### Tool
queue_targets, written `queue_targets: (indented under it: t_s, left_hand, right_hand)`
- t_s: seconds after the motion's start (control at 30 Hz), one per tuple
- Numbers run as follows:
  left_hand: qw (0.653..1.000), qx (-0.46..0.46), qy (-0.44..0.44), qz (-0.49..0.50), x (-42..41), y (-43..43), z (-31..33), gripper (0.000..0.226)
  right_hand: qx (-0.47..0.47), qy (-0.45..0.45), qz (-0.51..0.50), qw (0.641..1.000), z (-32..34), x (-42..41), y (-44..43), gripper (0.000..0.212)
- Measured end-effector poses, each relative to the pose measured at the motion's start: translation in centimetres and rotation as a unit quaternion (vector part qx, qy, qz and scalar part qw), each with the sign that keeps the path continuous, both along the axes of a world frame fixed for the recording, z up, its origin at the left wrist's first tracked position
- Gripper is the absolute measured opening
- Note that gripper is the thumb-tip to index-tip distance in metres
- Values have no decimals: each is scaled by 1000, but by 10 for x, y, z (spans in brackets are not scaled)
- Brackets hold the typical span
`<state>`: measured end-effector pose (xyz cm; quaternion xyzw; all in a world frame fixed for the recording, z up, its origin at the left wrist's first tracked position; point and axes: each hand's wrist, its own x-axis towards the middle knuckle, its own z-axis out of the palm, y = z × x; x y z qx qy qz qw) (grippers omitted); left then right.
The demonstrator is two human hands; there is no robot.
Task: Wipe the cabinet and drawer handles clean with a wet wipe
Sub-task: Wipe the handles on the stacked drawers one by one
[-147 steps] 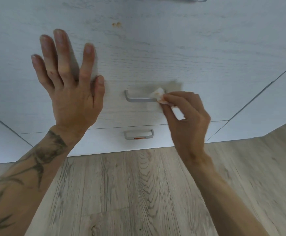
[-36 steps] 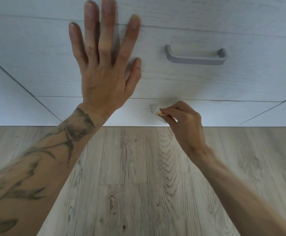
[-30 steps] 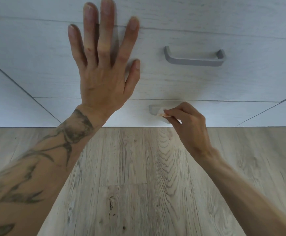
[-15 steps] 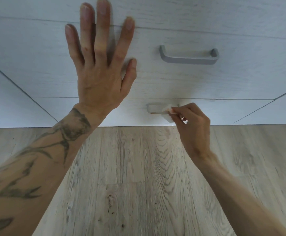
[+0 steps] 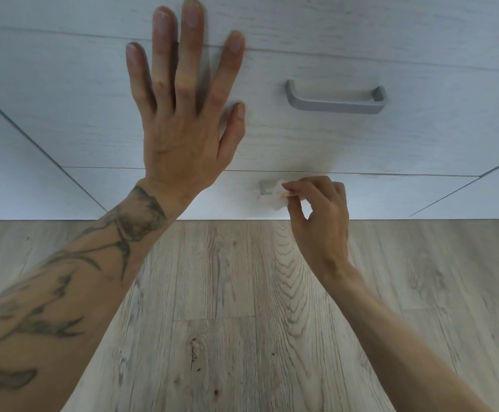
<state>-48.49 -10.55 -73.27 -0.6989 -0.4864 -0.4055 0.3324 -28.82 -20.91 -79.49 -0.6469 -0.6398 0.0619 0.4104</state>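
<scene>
Here, the right hand (image 5: 319, 212) pinches a crumpled white wet wipe (image 5: 273, 199) between thumb and fingertips and holds it against the lower drawer handle (image 5: 264, 187), which sits below and a little left of the grey upper drawer handle (image 5: 336, 104). Only the lower handle's left end shows; wipe and fingers hide the rest. A faint orange mark shows on the wipe at the fingertips. The left hand (image 5: 182, 123) lies flat, fingers straight and spread, on the pale wood-grain drawer front (image 5: 420, 138) left of the upper drawer handle, holding nothing. Well below the upper drawer handle lies the light wood-look floor (image 5: 242, 292), with both forearms over it.
</scene>
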Motion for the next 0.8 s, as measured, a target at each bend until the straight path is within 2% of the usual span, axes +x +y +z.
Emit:
queue_targets:
  t_s: [0.23, 0.4, 0.6, 0.8]
  left_hand:
    - [1000, -2, -4, -4, 0, 1, 0, 56]
    - [1000, 0, -4, -4, 1, 0, 0, 55]
    - [1000, -5, -8, -8, 1, 0, 0, 55]
    - [1000, -1, -11, -6, 2, 1, -1, 55]
  right_hand:
    - [2, -63, 52, 997, -13, -2, -4, 31]
    - [39, -89, 47, 994, -22, -13, 10, 17]
    - [61, -54, 41, 996, -26, 8, 10, 15]
    - [36, -18, 51, 998, -22, 1, 14, 16]
